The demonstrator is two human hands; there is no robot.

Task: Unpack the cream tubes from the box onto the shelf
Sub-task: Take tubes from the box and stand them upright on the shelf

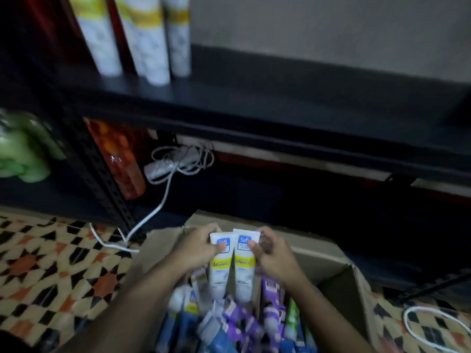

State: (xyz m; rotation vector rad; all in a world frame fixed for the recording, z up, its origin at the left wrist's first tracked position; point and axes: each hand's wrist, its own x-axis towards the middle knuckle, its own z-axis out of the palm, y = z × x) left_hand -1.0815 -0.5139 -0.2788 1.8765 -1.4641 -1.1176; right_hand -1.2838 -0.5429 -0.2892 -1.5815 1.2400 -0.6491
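Two white cream tubes with yellow bands stand side by side above an open cardboard box [328,261]. My left hand [196,247] grips the left tube [219,266] near its flat top. My right hand [274,253] grips the right tube [244,266] the same way. The box below holds several more tubes in purple, blue, green and white. A dark shelf [280,98] runs across the view above the box, with three matching white and yellow tubes [153,39] standing at its left end.
A lower shelf level holds orange bottles [122,159], green packs [20,149] and a white power strip with tangled cable [175,161]. A perforated black upright [107,179] stands left of the box. Patterned floor tiles [51,263] lie around, with another white cable [433,324] at right.
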